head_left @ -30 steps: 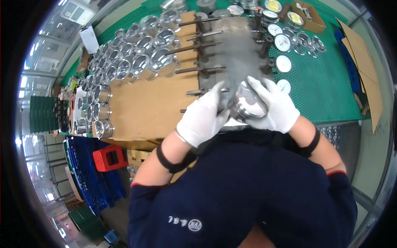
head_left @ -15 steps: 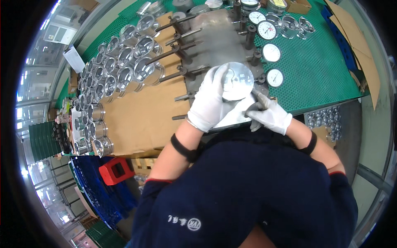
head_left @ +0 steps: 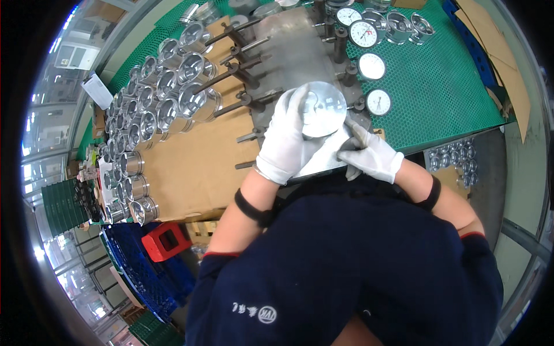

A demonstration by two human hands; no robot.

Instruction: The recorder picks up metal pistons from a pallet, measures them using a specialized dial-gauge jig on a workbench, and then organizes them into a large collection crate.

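My left hand (head_left: 285,141), in a white glove, is closed on the left side of a shiny round metal piston (head_left: 324,109). The piston's flat face is turned up, above the near end of a grey metal plate (head_left: 288,52). My right hand (head_left: 369,153), gloved with dark grey fingertips, is at the piston's lower right edge. Its fingers are curled, and the index fingertip reaches the rim. Whether anything small lies in those fingers is hidden. Dial gauges (head_left: 378,102) stand just right of the piston, beside dark posts (head_left: 349,75).
Rows of hollow metal pistons (head_left: 167,112) stand on brown cardboard (head_left: 190,167) at the left. Rods on posts (head_left: 245,101) jut from the plate's left side. More pistons (head_left: 398,27) sit on the green mat (head_left: 433,86) at far right. A red stool (head_left: 165,242) is below the table.
The whole view has shifted a little, so the bench and gauges appear slightly further left. Both hands stay at the piston with much the same grip.
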